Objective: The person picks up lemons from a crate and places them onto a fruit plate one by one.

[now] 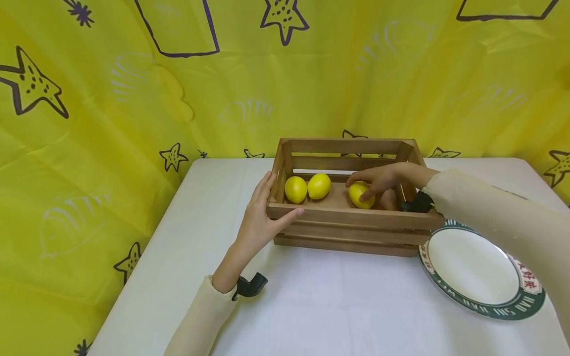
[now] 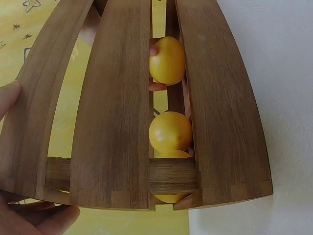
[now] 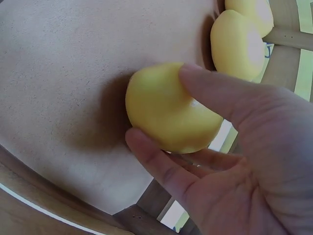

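Right hand (image 1: 378, 180) is grasping a lemon (image 1: 359, 194) inside the crate (image 1: 347, 217); crate's left end is being gripped by left hand (image 1: 260, 217).

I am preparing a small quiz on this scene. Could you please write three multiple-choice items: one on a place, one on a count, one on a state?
1. Where does the plate lie?
A. inside the crate
B. on the table, beside the crate's front right corner
C. under the left hand

2. How many lemons are in the crate?
A. two
B. three
C. five

3. What is the right hand doing?
A. gripping a lemon
B. resting flat on the table
C. lifting the plate

Key: 1 B, it sits on the white table. 2 B, three show in the head view. 3 A, fingers curl round the lemon.
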A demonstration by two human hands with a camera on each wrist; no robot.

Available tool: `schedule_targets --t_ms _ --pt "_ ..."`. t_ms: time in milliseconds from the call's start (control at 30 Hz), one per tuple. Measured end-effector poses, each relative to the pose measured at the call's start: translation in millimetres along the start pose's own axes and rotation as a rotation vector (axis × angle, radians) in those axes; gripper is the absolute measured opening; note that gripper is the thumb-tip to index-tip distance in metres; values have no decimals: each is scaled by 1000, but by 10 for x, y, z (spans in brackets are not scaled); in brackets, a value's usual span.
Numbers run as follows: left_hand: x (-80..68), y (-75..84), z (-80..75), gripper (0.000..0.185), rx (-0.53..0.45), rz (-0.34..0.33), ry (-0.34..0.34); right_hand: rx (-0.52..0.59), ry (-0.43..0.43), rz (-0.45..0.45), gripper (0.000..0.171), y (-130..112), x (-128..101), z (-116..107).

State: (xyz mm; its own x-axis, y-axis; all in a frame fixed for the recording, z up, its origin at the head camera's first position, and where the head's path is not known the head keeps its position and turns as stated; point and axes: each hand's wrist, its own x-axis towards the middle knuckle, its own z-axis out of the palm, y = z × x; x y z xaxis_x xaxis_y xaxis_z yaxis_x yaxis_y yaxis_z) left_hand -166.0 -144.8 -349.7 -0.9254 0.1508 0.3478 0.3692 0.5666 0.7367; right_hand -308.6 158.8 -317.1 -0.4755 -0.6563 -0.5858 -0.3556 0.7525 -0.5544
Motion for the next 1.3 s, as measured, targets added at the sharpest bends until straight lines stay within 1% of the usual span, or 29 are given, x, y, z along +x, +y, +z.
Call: schedule_targets --t_ms 167,233,367,433,567,667,767,967,1100,1167,1300 --pt "-20 -12 12 95 -2 5 -2 19 15 3 57 16 10 36" --pt "-32 -19 18 95 -4 4 -6 56 -13 22 59 24 17 53" --pt "-54 -21 21 95 -9 -5 -4 73 -68 61 63 32 31 68" --pt "-56 -19 19 94 -8 -9 1 37 -72 58 63 25 35 60" --pt "-42 -20 16 94 -3 -6 11 -68 -50 5 57 4 41 28" --pt "-34 -22 13 94 3 -1 15 -76 -54 -20 51 0 47 7" --pt "-29 -21 9 94 5 3 17 -82 -54 -34 51 3 54 -4" --pt "-19 -20 -9 95 -2 3 13 -159 14 -98 52 -3 63 -23" --pt "-20 -29 -24 95 -6 6 25 -180 52 -79 53 -27 71 -30" --pt "-19 -32 -21 94 -4 8 29 -170 69 -92 53 -33 70 -29" --pt "-17 -29 -2 94 -1 19 30 -112 100 -136 55 -38 51 -17"
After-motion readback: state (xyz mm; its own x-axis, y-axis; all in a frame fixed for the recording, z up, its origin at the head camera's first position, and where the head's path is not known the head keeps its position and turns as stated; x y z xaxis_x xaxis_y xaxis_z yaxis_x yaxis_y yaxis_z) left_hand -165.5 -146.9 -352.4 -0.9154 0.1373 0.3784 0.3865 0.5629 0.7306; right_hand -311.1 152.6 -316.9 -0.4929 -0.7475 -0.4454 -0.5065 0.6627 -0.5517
